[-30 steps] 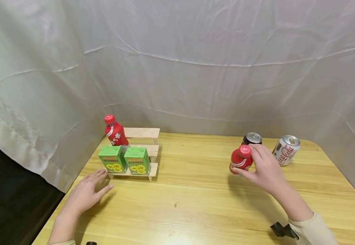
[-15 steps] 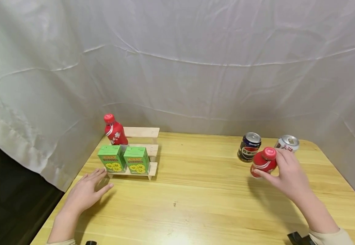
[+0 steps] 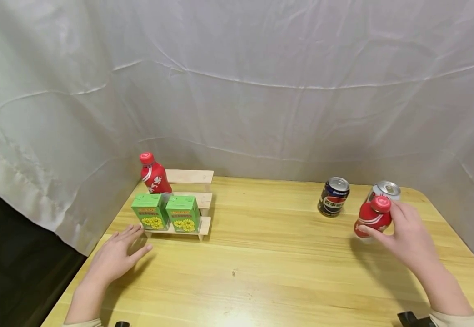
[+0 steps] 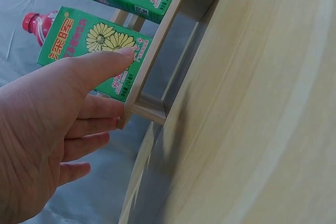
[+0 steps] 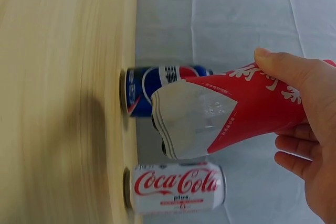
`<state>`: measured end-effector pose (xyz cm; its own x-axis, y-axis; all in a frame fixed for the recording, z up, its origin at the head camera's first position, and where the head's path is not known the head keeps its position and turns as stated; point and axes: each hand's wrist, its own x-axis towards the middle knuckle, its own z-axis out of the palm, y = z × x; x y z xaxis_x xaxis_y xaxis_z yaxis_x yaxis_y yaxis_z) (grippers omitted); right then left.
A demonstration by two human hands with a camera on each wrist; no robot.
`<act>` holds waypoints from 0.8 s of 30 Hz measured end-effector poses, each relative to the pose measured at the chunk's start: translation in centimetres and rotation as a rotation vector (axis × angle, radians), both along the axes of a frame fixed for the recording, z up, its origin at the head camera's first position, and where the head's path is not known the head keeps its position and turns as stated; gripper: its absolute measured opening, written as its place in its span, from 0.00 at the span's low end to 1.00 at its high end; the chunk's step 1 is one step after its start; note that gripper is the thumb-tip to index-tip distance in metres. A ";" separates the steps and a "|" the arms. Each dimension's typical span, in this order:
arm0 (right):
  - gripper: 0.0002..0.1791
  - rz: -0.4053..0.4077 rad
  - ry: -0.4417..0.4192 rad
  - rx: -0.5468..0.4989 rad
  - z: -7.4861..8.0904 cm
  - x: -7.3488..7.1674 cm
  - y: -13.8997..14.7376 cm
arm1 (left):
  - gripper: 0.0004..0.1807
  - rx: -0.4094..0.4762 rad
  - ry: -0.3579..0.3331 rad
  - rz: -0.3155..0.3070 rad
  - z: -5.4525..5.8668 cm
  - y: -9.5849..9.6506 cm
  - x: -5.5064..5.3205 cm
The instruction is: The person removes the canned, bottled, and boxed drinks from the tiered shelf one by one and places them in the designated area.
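Observation:
My right hand (image 3: 410, 236) grips a red-wrapped plastic bottle (image 3: 373, 217) by its upper part. In the right wrist view the bottle (image 5: 236, 108) hangs clear of the table, its see-through base toward the tabletop. Behind it stand a dark blue Pepsi can (image 3: 333, 197) and a white Coca-Cola can (image 3: 388, 189), partly hidden by the bottle. My left hand (image 3: 114, 256) lies with fingers extended at the front left corner of a small wooden tiered rack (image 3: 205, 225). Two green drink cartons (image 3: 183, 215) stand on its lowest step, and another red bottle (image 3: 156, 179) stands higher at the back left.
A wooden table (image 3: 237, 290) carries everything. Pale grey cloth (image 3: 261, 113) hangs along the back and sides, with black cloth (image 3: 16, 259) at the lower left. The rack's upper steps (image 3: 189, 176) show to the right of the red bottle.
My right hand has carried the red bottle to the right, past the Pepsi can, which now shows fully, to in front of the Coca-Cola can. My left hand has stayed put.

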<state>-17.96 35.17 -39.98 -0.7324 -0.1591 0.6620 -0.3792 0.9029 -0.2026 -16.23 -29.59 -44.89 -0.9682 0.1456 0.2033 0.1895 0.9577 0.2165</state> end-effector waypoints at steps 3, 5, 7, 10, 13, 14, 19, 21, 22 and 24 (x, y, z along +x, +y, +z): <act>0.41 -0.009 -0.030 -0.024 0.0 -0.1 0.7 | 0.37 0.002 -0.006 -0.003 0.1 0.1 0.0; 0.41 -0.003 -0.046 -0.038 0.0 -0.2 1.2 | 0.37 0.005 -0.010 -0.002 0.2 0.1 0.0; 0.42 0.002 -0.058 -0.041 0.1 -0.4 1.7 | 0.37 0.005 -0.017 0.002 0.3 0.0 0.1; 0.43 0.008 -0.097 -0.039 0.0 -0.7 2.4 | 0.37 0.005 -0.024 0.008 0.4 0.0 0.1; 0.43 0.008 -0.135 -0.041 -0.1 -0.8 3.1 | 0.38 0.003 -0.030 0.008 0.3 -0.1 0.1; 0.43 0.006 -0.150 -0.046 -0.2 -0.8 3.4 | 0.38 0.003 -0.032 0.007 0.3 -0.1 0.1; 0.41 -0.015 -0.189 -0.067 -0.7 -0.8 4.5 | 0.38 0.001 -0.027 0.002 0.2 -0.1 -0.1; 0.40 -0.021 -0.192 -0.064 -0.9 -0.8 4.9 | 0.37 0.000 -0.025 0.001 0.2 -0.1 -0.1; 0.40 -0.021 -0.194 -0.063 -1.0 -0.9 5.2 | 0.37 0.000 -0.025 0.001 0.2 -0.1 -0.1; 0.40 -0.024 -0.204 -0.065 -1.2 -0.9 5.5 | 0.37 0.001 -0.024 -0.001 0.2 0.0 -0.1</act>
<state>-18.90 40.71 -41.22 -0.8555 -0.1022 0.5076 -0.3031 0.8937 -0.3309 -16.33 -29.61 -44.68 -0.9727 0.1459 0.1806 0.1849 0.9573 0.2222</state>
